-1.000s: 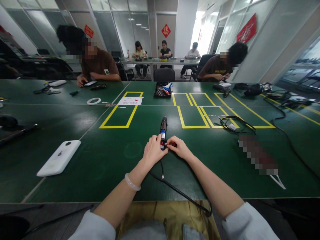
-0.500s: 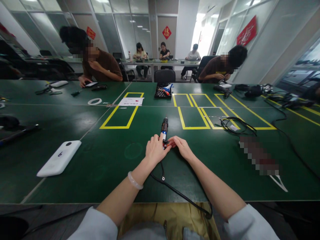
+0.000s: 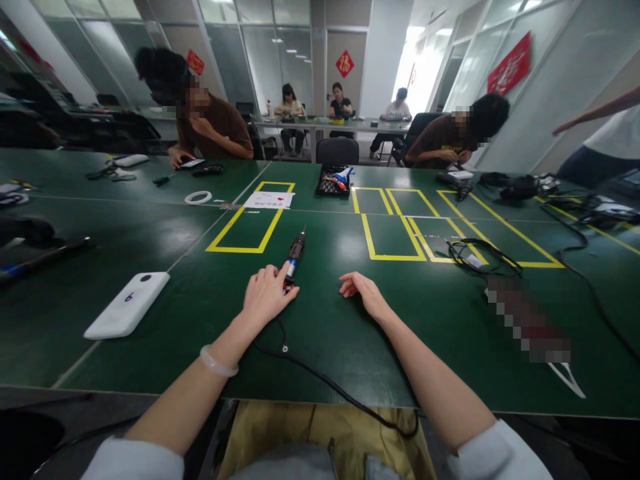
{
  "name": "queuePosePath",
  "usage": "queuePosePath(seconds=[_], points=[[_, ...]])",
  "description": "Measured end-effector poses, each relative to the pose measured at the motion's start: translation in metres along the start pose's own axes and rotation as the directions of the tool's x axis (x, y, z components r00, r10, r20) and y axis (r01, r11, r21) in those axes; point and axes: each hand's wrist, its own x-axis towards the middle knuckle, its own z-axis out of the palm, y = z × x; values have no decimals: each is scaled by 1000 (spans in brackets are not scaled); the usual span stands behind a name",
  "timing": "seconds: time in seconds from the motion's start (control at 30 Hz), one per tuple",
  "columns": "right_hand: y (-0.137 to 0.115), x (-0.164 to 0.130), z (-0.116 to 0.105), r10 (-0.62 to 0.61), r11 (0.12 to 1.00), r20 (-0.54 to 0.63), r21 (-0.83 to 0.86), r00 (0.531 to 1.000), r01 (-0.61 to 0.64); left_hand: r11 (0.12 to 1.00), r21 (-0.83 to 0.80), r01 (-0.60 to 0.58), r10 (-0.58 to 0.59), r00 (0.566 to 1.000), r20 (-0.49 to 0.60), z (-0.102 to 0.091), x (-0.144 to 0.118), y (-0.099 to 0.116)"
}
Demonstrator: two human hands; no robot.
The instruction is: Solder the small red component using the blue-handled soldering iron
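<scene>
Left hand on corded tool, right hand free.
Left hand (image 3: 267,298) apparently clasps soldering iron (image 3: 294,259) (grip partly hidden); right hand (image 3: 364,292) flat, fingers loose, on bare green table (image 3: 330,333) near front edge.

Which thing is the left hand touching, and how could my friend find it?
Start at the big green table and find the nearest yellow rectangle taped on it. Just in front of that lies a slim soldering iron with a blue band, under the left hand. It alone trails a black cord off the near edge.
</scene>
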Motion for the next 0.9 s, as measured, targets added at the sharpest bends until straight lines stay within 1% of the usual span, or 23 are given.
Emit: queuePosePath(seconds=[0.13, 0.2, 0.27, 0.37, 0.47, 0.5, 0.57, 0.63, 0.7, 0.73, 0.83, 0.9], points=[[2, 1, 0, -11, 1000, 24, -8, 1000, 11, 985, 136, 104, -101, 995, -29, 2, -10, -59], [4, 1, 0, -13, 1000, 30, -20, 999, 14, 970, 182, 162, -163, 987, -6, 1, -15, -88], [5, 1, 0, -10, 999, 30, -34, 999, 11, 955, 205, 216, -229, 973, 42, -1, -20, -114], [4, 1, 0, -7, 999, 38, -50, 999, 9, 930, 220, 295, -325, 939, 112, -4, -24, -147], [1, 0, 0, -12, 997, 53, -72, 999, 15, 903, 229, 363, -400, 906, 140, -6, -26, -171], [-1, -1, 0, -14, 996, 54, -82, 998, 18, 895, 234, 380, -418, 898, 139, -6, -26, -177], [-2, -1, 0, -17, 994, 54, -103, 998, 22, 883, 252, 396, -432, 895, 107, -7, -27, -185], [-3, -1, -1, -16, 992, 56, -121, 998, 23, 885, 266, 383, -408, 912, 41, -6, -30, -187], [-3, 0, -1, -18, 991, 59, -128, 998, 25, 899, 273, 341, -347, 938, -30, -6, -34, -184], [-3, 0, -1, -19, 991, 61, -128, 998, 27, 907, 273, 320, -320, 946, -48, -6, -36, -183], [-2, 0, -1, -19, 991, 63, -130, 998, 27, 918, 262, 297, -296, 954, -45, -7, -40, -178], [-2, 0, -1, -17, 990, 65, -140, 998, 26, 908, 238, 344, -343, 938, -44, -8, -39, -177]])
